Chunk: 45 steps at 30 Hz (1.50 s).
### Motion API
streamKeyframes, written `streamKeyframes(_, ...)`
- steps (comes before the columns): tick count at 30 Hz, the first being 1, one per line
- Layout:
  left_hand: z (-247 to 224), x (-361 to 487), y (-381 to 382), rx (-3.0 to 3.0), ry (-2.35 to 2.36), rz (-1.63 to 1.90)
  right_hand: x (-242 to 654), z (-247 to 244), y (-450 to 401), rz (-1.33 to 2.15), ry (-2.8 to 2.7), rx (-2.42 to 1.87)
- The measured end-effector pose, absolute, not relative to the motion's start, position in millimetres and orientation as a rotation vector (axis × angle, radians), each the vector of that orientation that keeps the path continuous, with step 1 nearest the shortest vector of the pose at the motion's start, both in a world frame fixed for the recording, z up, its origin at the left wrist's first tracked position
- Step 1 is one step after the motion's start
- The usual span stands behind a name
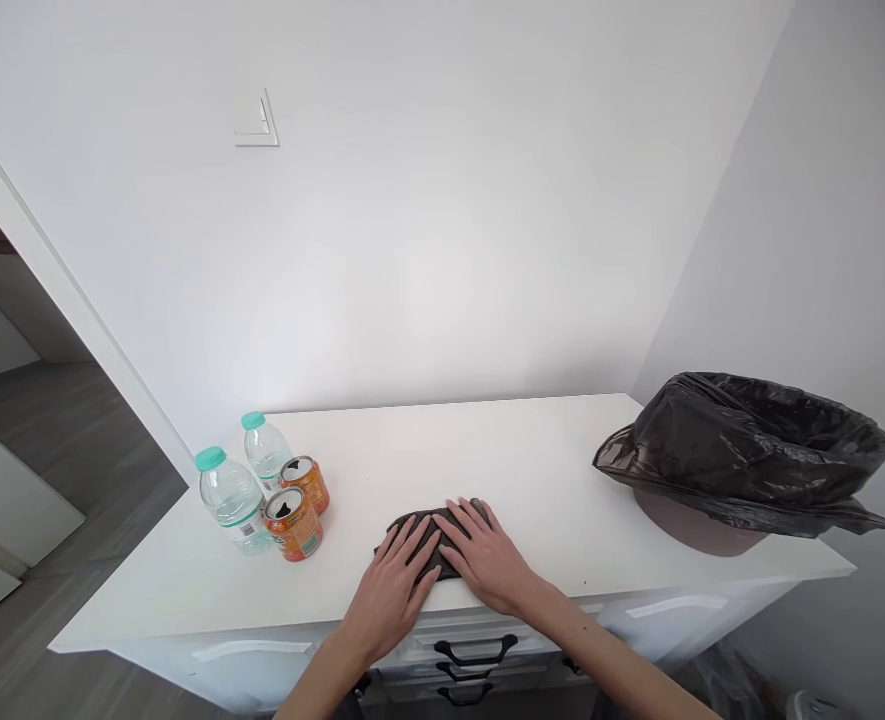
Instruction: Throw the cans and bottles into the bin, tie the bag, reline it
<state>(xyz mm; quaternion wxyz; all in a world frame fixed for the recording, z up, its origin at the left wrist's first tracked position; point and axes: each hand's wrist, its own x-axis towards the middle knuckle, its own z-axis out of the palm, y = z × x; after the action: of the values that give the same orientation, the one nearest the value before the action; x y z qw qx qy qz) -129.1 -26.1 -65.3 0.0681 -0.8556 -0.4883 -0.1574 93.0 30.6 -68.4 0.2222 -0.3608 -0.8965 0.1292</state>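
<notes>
Both hands lie flat on a dark folded cloth or bag [449,568] near the front edge of the white countertop [487,450]. My left hand [393,590] presses on its left part with fingers spread. On its right part rests my right hand [487,558], fingers also apart. To the left stand two clear plastic bottles with teal caps, one in front [230,495] and one behind [266,448]. Beside them are two opened orange cans, the nearer [296,530] and the farther [314,485], all upright.
A pinkish bin [701,522] lined with a black plastic bag [734,455] stands at the counter's right end. Drawers with black handles [476,652] are below the front edge. White walls rise behind and right; a doorway is at left.
</notes>
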Motion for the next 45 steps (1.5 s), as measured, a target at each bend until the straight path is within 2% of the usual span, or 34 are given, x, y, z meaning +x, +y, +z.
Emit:
streamKeyframes(5, -70, -137, -30, -2.554, -1.475, -0.477, 99, -80, 36, 0.391, -2.489, -1.025)
streamKeyframes(12, -62, -155, -47, -2.573, -1.488, -0.413, 98, -70, 26, 0.389, -2.459, -1.083)
streamKeyframes(19, -61, -182, -63, -2.367, -1.793, -0.758, 82, -80, -56, 0.354, -2.304, -1.149)
streamKeyframes(23, -57, -186, -56, -2.344, -1.875, -0.867, 55, -96, -67, 0.378, -2.314, -1.203)
streamKeyframes(28, -56, -184, -47, -2.237, -1.881, -1.018, 40, -99, -33, 0.361, -2.257, -1.356)
streamKeyframes(33, -61, -183, -47, -2.148, -1.859, -0.963, 61, -95, 8, 0.314, -2.248, -1.475)
streamKeyframes(39, -62, -180, -44, -2.128, -1.843, -0.854, 112, -101, 67, 0.279, -2.245, -1.638)
streamKeyframes(45, -62, -180, -42, -2.134, -1.794, -0.812, 200, -109, 134, 0.225, -2.184, -1.836)
